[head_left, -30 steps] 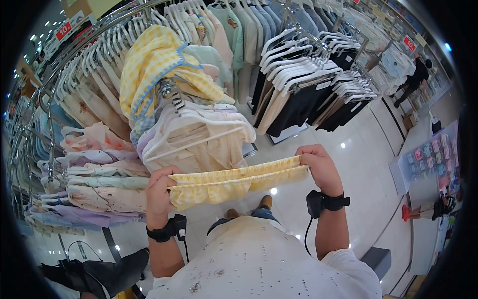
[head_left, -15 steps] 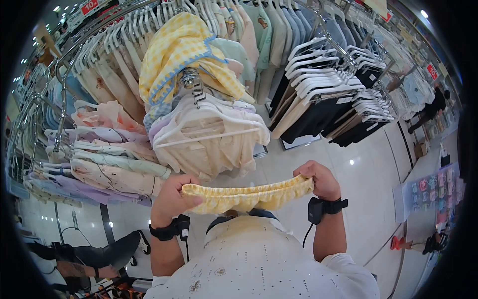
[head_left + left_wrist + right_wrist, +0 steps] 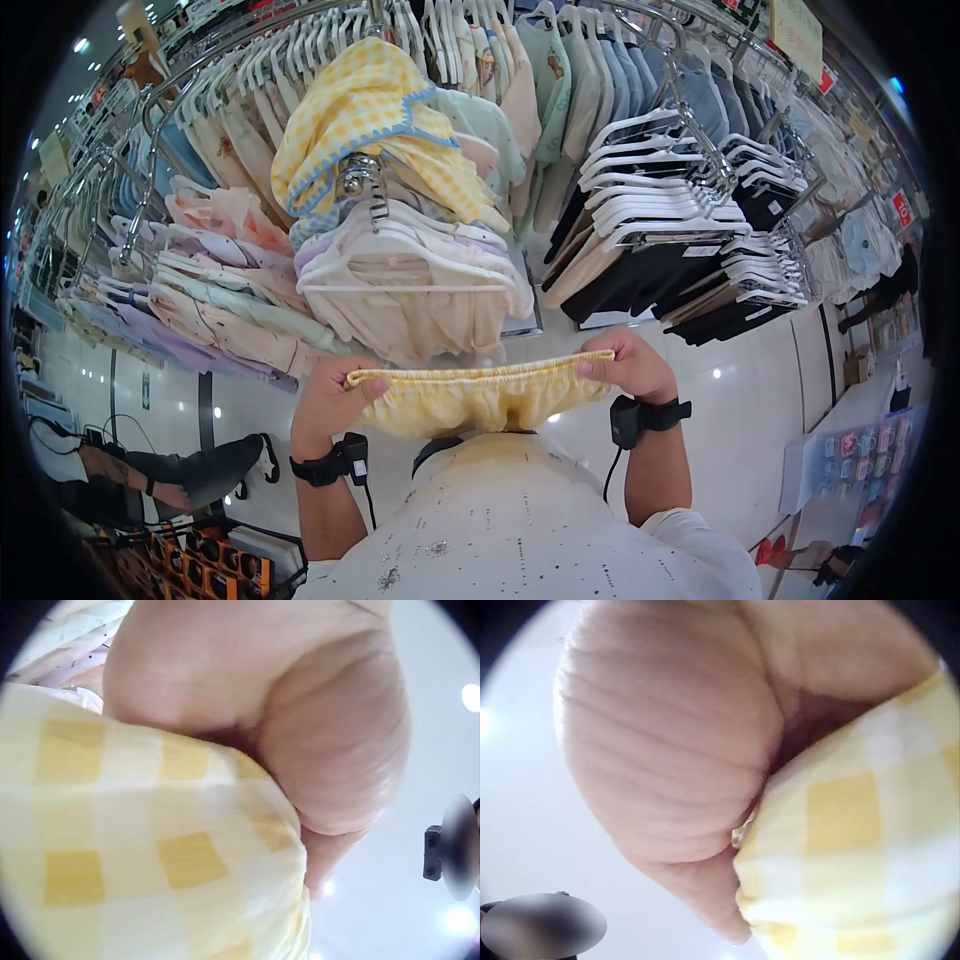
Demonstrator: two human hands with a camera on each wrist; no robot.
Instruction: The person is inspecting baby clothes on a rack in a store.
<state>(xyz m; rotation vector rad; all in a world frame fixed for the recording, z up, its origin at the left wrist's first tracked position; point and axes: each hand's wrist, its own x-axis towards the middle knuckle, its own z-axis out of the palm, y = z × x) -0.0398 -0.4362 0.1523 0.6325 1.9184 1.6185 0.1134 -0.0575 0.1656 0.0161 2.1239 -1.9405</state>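
In the head view, yellow-and-white checked bottoms (image 3: 480, 402) with a gathered elastic waistband are stretched sideways in front of the chest. My left hand (image 3: 328, 402) pinches one end of the waistband, its thumb over the near side. The opposite end is gripped by my right hand (image 3: 640, 372), thumb also over the near side. Both wrist views show large checked cloth (image 3: 135, 825) hanging from under the palm, while much of the curled fingers is hidden. Ahead, a yellow checked garment with blue trim (image 3: 355, 105) is draped over the rack, above cream clothes (image 3: 420, 325) on white hangers.
White hangers with black and beige trousers (image 3: 660, 275) hang at the right. Pastel clothes (image 3: 235, 315) hang at the left along metal rails (image 3: 150, 125). A seated or bent person's dark-clothed leg (image 3: 200, 478) is at lower left. Glossy pale floor (image 3: 720, 430) spreads below.
The waistband dipped between the hands half a second ago and is now pulled straighter, its front cloth facing up. The camera view has shifted, and both hands keep their hold.
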